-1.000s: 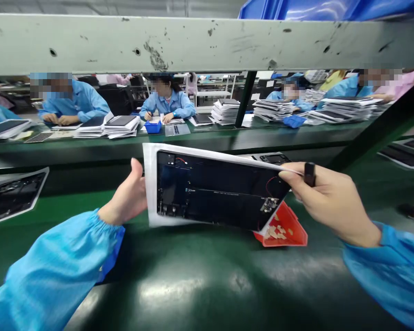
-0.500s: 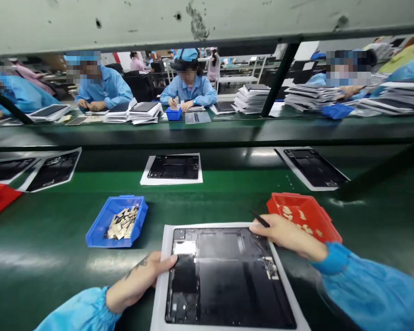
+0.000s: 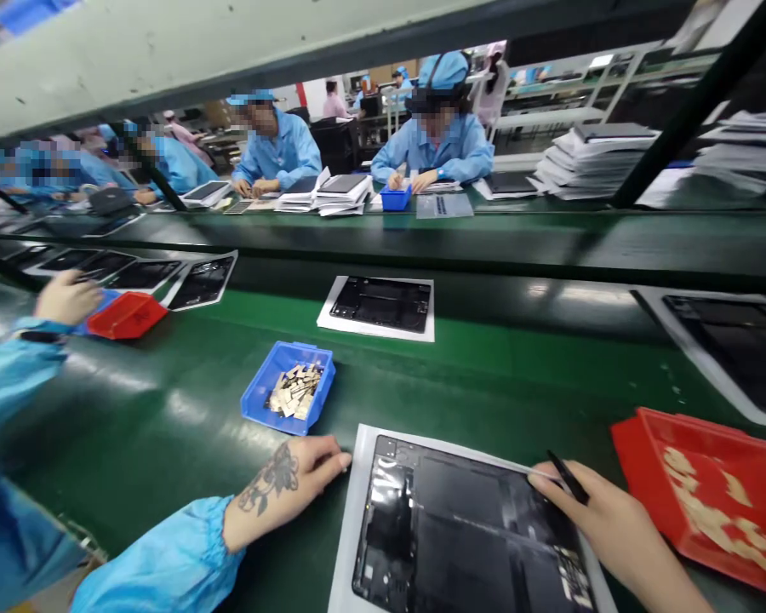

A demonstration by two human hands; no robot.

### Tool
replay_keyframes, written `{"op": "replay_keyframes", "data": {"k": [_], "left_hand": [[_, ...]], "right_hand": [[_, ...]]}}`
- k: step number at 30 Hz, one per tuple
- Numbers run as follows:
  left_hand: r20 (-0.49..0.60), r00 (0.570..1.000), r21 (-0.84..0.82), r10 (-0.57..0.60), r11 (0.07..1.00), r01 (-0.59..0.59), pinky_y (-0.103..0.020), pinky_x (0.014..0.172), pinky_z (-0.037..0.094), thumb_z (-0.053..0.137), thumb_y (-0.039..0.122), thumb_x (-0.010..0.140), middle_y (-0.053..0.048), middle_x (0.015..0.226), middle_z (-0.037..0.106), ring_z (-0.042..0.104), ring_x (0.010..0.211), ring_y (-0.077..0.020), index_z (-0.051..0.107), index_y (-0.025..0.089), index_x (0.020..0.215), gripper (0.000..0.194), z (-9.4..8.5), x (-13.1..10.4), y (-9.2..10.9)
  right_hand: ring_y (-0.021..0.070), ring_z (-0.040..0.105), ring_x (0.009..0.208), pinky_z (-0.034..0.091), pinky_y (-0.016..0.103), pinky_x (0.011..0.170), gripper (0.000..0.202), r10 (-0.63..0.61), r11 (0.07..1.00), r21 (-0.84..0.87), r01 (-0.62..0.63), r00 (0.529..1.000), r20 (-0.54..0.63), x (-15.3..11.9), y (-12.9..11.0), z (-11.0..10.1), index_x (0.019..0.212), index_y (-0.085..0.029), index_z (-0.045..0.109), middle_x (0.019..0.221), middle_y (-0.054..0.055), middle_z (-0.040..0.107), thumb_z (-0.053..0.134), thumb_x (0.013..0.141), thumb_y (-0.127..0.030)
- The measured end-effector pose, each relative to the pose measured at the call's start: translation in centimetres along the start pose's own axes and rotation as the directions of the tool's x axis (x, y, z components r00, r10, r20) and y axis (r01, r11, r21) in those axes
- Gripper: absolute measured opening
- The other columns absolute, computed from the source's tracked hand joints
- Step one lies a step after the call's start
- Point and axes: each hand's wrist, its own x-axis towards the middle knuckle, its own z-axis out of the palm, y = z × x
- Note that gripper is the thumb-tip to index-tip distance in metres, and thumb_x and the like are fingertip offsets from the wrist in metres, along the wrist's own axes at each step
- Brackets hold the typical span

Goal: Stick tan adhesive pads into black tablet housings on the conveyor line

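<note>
A black tablet housing (image 3: 465, 519) with its inner parts exposed lies on a white paper sheet (image 3: 346, 545) in front of me. At the sheet's left edge is my left hand (image 3: 297, 477), thumb and fingers slightly apart with nothing visible in them; whether it touches the paper I cannot tell. My right hand (image 3: 606, 519) has its fingers closed around a slim black tool (image 3: 568, 478), whose kind is unclear. Its fingertips also rest on the housing's upper right edge.
A blue bin (image 3: 255, 410) holds small pale pieces; a red bin (image 3: 651, 477) at right holds pale scraps. Another housing (image 3: 383, 304) lies on the green belt (image 3: 517, 358). A co-worker's hand (image 3: 69, 298) is near another red bin (image 3: 128, 315). Paper stacks (image 3: 593, 166) stand opposite.
My view has swung left and tilted. My left hand has come off the housing to beside the sheet. My right hand still holds the black tool at the housing's upper right.
</note>
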Motion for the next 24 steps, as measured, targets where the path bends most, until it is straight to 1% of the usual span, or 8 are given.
{"op": "replay_keyframes", "data": {"k": [2,4,6,10,13,15,18,24], "left_hand": [[-0.163,0.987,0.061,0.012,0.998,-0.002,-0.022,0.055,0.043,0.041,0.049,0.09,0.002,0.06,0.057,0.057,0.057,-0.0131,0.059,0.019,0.074,0.039,-2.4,0.1,-0.4],[-0.349,0.935,0.205,0.056,0.979,0.018,-0.023,0.06,0.045,0.039,0.046,0.092,0.0,0.068,0.062,0.059,0.064,-0.0141,0.062,0.02,0.082,0.036,-4.8,0.6,-1.2],[-0.437,0.893,0.352,0.109,0.934,0.059,-0.025,0.07,0.047,0.039,0.041,0.092,-0.003,0.084,0.066,0.062,0.078,-0.0165,0.063,0.021,0.09,0.031,-6.9,1.8,-2.2],[-0.428,0.899,0.457,0.093,0.881,0.126,-0.029,0.085,0.045,0.043,0.027,0.09,-0.007,0.101,0.065,0.061,0.097,-0.0204,0.062,0.021,0.101,0.023,-8.6,5.0,-4.3],[-0.387,0.921,0.519,0.036,0.834,0.186,-0.03,0.081,0.046,0.047,0.02,0.088,-0.009,0.095,0.064,0.062,0.09,-0.0205,0.062,0.017,0.099,0.019,-8.4,7.2,-5.0],[-0.363,0.932,0.549,0.004,0.809,0.211,-0.032,0.079,0.047,0.049,0.022,0.089,-0.008,0.093,0.064,0.061,0.084,-0.0186,0.061,0.014,0.096,0.016,-8.0,8.1,-5.1],[-0.338,0.941,0.58,-0.017,0.784,0.223,-0.034,0.076,0.048,0.049,0.027,0.091,-0.006,0.093,0.062,0.06,0.08,-0.0163,0.059,0.013,0.099,0.019,-7.7,8.8,-4.9],[-0.359,0.933,0.607,0.013,0.763,0.223,-0.026,0.072,0.043,0.046,0.019,0.088,-0.006,0.097,0.063,0.061,0.086,-0.0197,0.062,0.02,0.099,0.019,-8.5,8.0,-4.3]], "right_hand": [[0.035,0.063,0.092,0.048,0.047,0.081,0.027,-0.021,1.0,0.002,0.021,1.0,-0.015,0.3,0.4,0.1,0.07,-0.037,0.066,0.088,0.004,0.068,0.056,0.07,-0.062],[0.0356,0.063,0.093,0.048,0.048,0.081,0.023,-0.037,0.999,0.011,0.038,0.999,-0.031,0.5,0.6,0.2,0.067,-0.043,0.064,0.089,0.004,0.067,0.056,0.068,-0.064],[0.0357,0.063,0.095,0.048,0.048,0.081,0.017,-0.026,0.999,0.029,0.028,0.998,-0.053,0.7,0.8,0.2,0.068,-0.047,0.063,0.092,0.004,0.067,0.059,0.065,-0.063],[0.0355,0.061,0.1,0.047,0.048,0.083,0.018,0.021,0.998,0.054,-0.016,0.996,-0.081,0.8,1.1,0.3,0.077,-0.053,0.062,0.101,0.003,0.066,0.063,0.061,-0.062],[0.0348,0.06,0.103,0.045,0.048,0.087,0.019,0.013,0.998,0.057,-0.008,0.997,-0.077,0.7,1.2,0.4,0.078,-0.052,0.062,0.103,0.003,0.065,0.063,0.062,-0.061],[0.035,0.06,0.103,0.045,0.048,0.087,0.018,0.009,0.999,0.046,-0.005,0.997,-0.076,0.6,1.2,0.4,0.078,-0.051,0.061,0.102,0.004,0.065,0.063,0.063,-0.061],[0.0359,0.06,0.103,0.046,0.049,0.086,0.018,0.012,0.999,0.038,-0.009,0.997,-0.074,0.4,0.8,0.3,0.078,-0.051,0.061,0.102,0.003,0.065,0.062,0.063,-0.062],[0.0352,0.059,0.105,0.045,0.048,0.091,0.019,-0.007,0.999,0.032,0.009,0.997,-0.071,0.3,0.4,0.1,0.08,-0.048,0.063,0.101,0.003,0.066,0.061,0.065,-0.06]]}}
